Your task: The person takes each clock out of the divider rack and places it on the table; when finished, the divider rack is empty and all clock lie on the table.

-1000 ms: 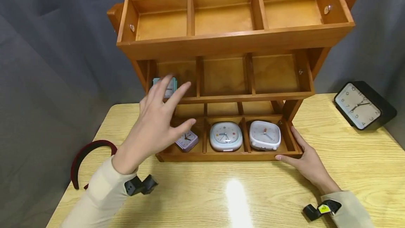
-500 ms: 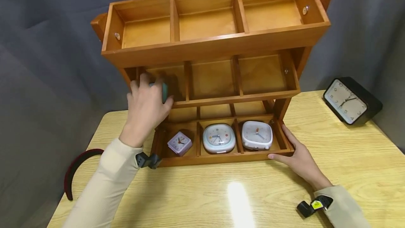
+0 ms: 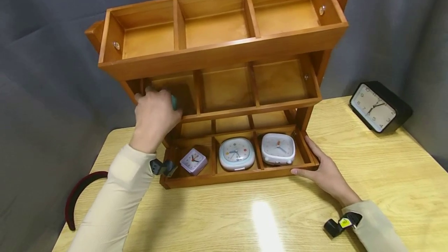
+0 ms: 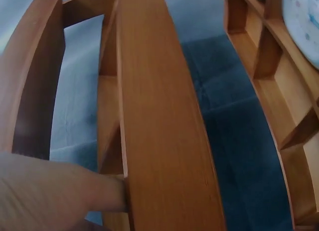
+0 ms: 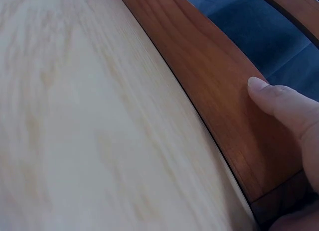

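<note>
overlapping a teal object (image 3: 174,102) in the left compartment (image 3: 186,90) of the middle tier (image 3: 224,112), the left hand (image 3: 155,112) has an undeterminable grip. the right hand (image 3: 327,174) rests straight-fingered against the wooden rack (image 3: 224,56).

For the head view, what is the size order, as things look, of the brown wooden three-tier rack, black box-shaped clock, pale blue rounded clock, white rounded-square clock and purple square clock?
1. Wooden rack
2. Black clock
3. Pale blue clock and white clock: too alike to rank
4. Purple clock
</note>
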Motion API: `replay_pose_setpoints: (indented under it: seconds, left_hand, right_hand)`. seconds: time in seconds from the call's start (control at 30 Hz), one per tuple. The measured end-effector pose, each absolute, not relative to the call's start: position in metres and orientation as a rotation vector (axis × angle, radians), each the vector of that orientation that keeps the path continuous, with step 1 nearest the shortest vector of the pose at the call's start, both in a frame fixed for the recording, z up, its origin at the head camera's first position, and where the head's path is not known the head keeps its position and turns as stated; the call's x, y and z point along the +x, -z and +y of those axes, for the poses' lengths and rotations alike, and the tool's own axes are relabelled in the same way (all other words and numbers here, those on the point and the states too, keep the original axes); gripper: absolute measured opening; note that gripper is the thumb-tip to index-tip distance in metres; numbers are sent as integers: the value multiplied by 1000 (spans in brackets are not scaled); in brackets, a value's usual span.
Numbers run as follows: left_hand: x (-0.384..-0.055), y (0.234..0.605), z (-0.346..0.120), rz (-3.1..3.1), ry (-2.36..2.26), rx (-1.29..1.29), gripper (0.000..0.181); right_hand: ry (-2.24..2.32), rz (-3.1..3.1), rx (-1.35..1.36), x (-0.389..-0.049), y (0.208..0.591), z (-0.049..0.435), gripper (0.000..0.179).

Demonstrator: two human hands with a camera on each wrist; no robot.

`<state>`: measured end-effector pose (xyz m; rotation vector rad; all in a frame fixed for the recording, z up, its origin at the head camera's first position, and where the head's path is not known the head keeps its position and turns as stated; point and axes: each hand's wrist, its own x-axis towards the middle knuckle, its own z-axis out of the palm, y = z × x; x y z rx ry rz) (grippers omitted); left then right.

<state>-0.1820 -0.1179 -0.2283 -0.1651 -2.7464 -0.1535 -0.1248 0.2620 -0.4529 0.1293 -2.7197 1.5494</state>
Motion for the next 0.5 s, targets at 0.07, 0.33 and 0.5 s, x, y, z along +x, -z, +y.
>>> replay_pose_setpoints:
  seconds: [0.07,0.33,0.5]
  left_hand:
    - [-183,229,-120,-2718,141,-208,16]
    - [-189,234,-127,-2672,239,-290,19]
    - [-193,231,-123,-2704,262,-271,15]
  right_hand:
    - [-1543,-2723,129,-126,453,261,111]
    - [-1546,-2730,129,-125,453,261,112]
    - [-1565,-2712,143,-126,454,263,112]
